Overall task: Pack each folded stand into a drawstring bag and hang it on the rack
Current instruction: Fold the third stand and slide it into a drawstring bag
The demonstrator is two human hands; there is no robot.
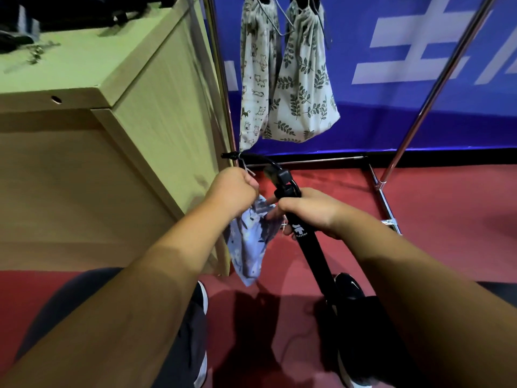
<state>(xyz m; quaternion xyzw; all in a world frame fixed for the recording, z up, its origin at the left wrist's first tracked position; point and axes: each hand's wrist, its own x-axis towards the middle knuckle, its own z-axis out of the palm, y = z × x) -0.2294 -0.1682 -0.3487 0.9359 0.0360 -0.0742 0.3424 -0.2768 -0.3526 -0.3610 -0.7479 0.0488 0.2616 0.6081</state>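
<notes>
My left hand grips the mouth and cord of a light blue patterned drawstring bag, which hangs limp below it. My right hand is curled round a black folded stand that slants from near my right shoe up toward the rack's base. The stand is outside the bag, beside its opening. Two filled drawstring bags hang on the metal rack: one with a cat print and one with a leaf print.
A tall beige wooden cabinet stands close on the left, with dark items on top. The rack's lower bars cross the red floor ahead. A blue banner forms the back wall. My shoes are below.
</notes>
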